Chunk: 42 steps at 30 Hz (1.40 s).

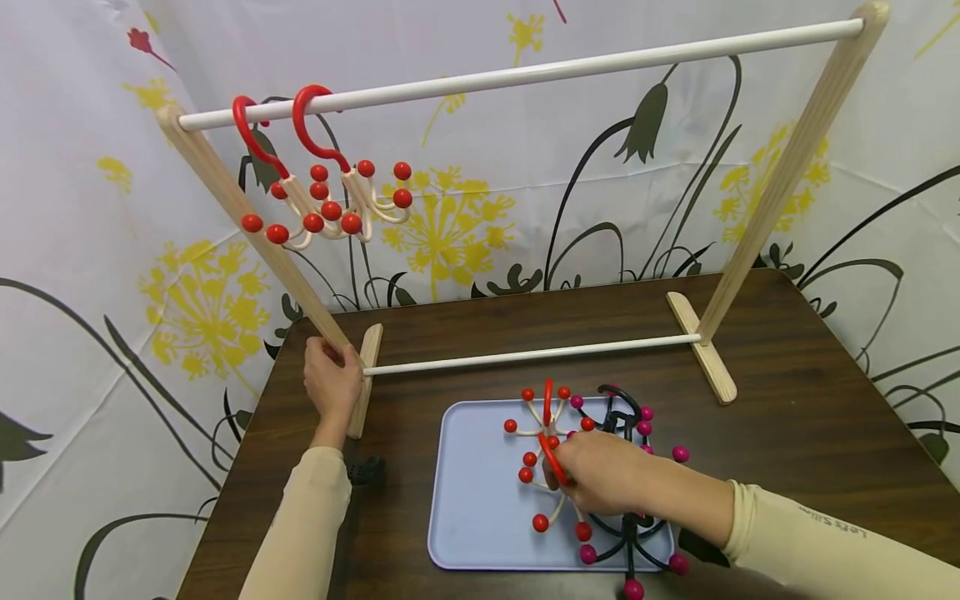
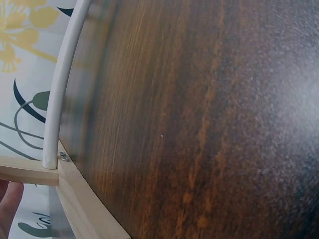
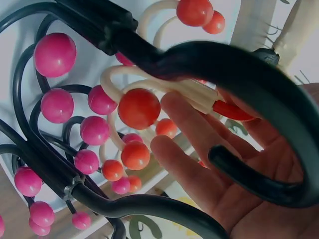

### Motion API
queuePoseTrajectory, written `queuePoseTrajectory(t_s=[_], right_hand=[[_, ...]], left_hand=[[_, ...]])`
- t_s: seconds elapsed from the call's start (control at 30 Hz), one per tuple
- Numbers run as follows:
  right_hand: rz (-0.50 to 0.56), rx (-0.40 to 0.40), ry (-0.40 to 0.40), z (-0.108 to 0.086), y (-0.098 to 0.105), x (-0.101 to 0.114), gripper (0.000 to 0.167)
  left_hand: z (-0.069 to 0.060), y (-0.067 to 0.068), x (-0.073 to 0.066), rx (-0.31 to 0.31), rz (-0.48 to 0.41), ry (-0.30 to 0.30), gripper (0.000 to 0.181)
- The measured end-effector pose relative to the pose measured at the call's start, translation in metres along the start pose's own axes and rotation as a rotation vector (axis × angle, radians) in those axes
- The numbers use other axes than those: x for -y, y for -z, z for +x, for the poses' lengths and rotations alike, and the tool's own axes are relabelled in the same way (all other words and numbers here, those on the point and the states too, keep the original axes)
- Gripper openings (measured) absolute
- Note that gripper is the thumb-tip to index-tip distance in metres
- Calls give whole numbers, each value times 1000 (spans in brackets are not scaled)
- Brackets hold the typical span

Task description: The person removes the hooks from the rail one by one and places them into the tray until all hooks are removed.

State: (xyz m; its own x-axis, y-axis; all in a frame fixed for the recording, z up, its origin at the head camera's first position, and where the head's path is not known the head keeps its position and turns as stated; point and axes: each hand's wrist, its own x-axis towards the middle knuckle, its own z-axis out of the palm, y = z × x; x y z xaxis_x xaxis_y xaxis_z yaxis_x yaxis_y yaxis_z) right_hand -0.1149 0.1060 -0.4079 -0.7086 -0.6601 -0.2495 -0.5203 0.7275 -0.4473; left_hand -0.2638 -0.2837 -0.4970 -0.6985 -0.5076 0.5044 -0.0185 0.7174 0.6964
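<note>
My left hand point(image 1: 332, 383) grips the wooden post point(image 1: 279, 260) on the rack's left side, low down by its foot; only a fingertip shows in the left wrist view. Above the tray point(image 1: 472, 500), my right hand point(image 1: 600, 471) holds a cream hanger point(image 3: 192, 92) with a red hook and red ball tips, fingers around its neck. Another red-ball hanger point(image 1: 547, 421) lies just behind that hand. Black hangers point(image 3: 94, 25) with pink balls lie on the tray's right part; one black hook curves across the palm in the right wrist view, nearer the camera.
Two red-hooked hangers point(image 1: 322, 196) hang at the left end of the rack's white top rod point(image 1: 525, 75). A lower rod point(image 1: 525, 357) joins the feet behind the tray. A small black object point(image 1: 366, 472) lies left of the tray. A printed curtain point(image 1: 480, 208) hangs behind the table.
</note>
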Motion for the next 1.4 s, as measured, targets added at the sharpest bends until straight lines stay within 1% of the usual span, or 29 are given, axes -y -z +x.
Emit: queuePoseTrajectory(t_s=[0.1, 0.23, 0.47, 0.67, 0.8, 0.93, 1.07, 1.23, 1.3, 1.4], right_hand=[[-18, 45, -25, 2, 2, 0, 13], [-56, 89, -55, 2, 5, 0, 16], [-94, 100, -79, -6, 13, 4, 20], [-109, 147, -142, -12, 24, 8, 25], [-129, 136, -136, -16, 32, 7, 27], [-120, 103, -118, -23, 42, 8, 27], [-113, 58, -101, -30, 53, 10, 27], [-120, 39, -74, -36, 70, 16, 25], [-151, 13, -54, -39, 77, 18, 25], [-201, -58, -4, -40, 88, 21, 27]], left_hand=[[0, 1, 0, -1, 0, 1, 23], [0, 1, 0, 2, 3, 0, 23], [0, -1, 0, 5, 2, 4, 24], [0, 0, 0, 3, 0, 6, 24], [0, 1, 0, 3, 1, 9, 24], [0, 2, 0, 9, 3, 12, 25], [-1, 2, 0, 13, 1, 6, 25], [0, 2, 0, 9, -3, 1, 25], [0, 2, 0, 12, 0, -1, 24], [0, 2, 0, 13, 0, -3, 24]])
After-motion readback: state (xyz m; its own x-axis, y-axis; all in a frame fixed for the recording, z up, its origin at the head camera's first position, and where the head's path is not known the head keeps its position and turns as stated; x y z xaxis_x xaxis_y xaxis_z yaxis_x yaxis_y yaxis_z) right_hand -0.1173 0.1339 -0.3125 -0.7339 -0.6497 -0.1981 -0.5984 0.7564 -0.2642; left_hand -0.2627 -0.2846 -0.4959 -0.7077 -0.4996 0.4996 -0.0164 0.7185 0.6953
